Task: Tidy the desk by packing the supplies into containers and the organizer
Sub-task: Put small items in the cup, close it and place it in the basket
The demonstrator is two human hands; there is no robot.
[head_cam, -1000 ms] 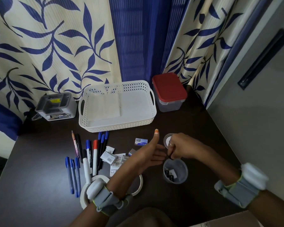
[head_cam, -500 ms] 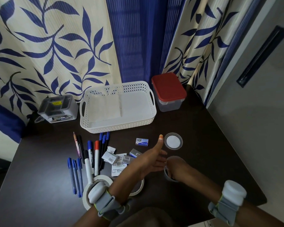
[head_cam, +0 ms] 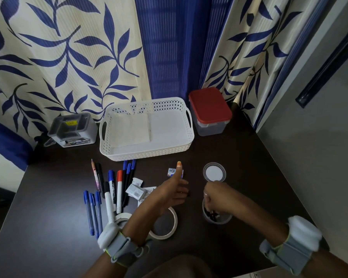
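- We hold our left hand [head_cam: 174,192] open above the dark desk [head_cam: 249,157], thumb up, palm cupped, gripping nothing
- Our right hand [head_cam: 215,195] hangs curled over the small clear cup [head_cam: 216,216]; we cannot tell whether its fingers pinch anything
- Dark clips lie in the cup; its round lid [head_cam: 214,172] rests just beyond
- Pens and markers [head_cam: 113,189], small packets [head_cam: 136,190] and tape rolls [head_cam: 165,225] lie at left
- White basket [head_cam: 147,149], red-lidded container [head_cam: 210,111] and grey organizer [head_cam: 72,129] line the far edge
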